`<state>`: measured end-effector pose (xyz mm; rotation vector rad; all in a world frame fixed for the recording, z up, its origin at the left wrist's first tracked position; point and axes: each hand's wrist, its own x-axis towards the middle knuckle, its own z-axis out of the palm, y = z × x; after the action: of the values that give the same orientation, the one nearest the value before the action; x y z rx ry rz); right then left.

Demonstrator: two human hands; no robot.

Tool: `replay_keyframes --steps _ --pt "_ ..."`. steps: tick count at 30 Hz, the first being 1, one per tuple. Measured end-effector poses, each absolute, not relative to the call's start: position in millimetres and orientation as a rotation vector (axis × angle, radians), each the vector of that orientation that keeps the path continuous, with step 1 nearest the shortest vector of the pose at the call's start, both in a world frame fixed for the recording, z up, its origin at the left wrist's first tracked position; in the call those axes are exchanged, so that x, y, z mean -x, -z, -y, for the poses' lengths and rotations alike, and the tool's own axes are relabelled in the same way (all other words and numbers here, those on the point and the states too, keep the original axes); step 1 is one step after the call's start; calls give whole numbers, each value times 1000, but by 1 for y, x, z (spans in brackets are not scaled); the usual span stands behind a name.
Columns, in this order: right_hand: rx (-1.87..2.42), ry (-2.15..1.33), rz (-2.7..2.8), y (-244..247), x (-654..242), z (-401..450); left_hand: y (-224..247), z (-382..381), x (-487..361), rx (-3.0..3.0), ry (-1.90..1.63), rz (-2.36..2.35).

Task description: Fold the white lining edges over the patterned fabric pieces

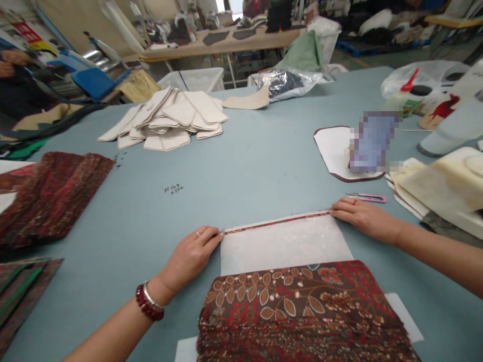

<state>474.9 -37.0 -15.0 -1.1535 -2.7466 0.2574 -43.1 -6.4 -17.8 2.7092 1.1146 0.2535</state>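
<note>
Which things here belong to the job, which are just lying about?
Job: left hand, right hand, white sheet whose top edge both hands touch, brown floral fabric.
Lying about: pink snips, cream pieces, red fabric pile.

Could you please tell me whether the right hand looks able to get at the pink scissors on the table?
Probably yes. The right hand lies just below the pink scissors, with nothing between them on the table. It would likely have to leave the edge of the white sheet it is pressing, though.
</note>
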Motion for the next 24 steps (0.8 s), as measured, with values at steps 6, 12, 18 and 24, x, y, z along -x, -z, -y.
replay_keyframes --steps 6,12,18,24 --pt "1419 -273 2423 9 -469 42 10 1 12 -2641 -265 -1278" --pt "1611 -689 2191 13 -441 32 -9 -12 -13 -2317 -52 -1390" --pt "1702 -1058 2053 5 -459 17 -69 62 1 -2362 -104 -945" --pt "1706 -1017 2224 -22 -385 -17 -71 126 19 -2254 81 -955"
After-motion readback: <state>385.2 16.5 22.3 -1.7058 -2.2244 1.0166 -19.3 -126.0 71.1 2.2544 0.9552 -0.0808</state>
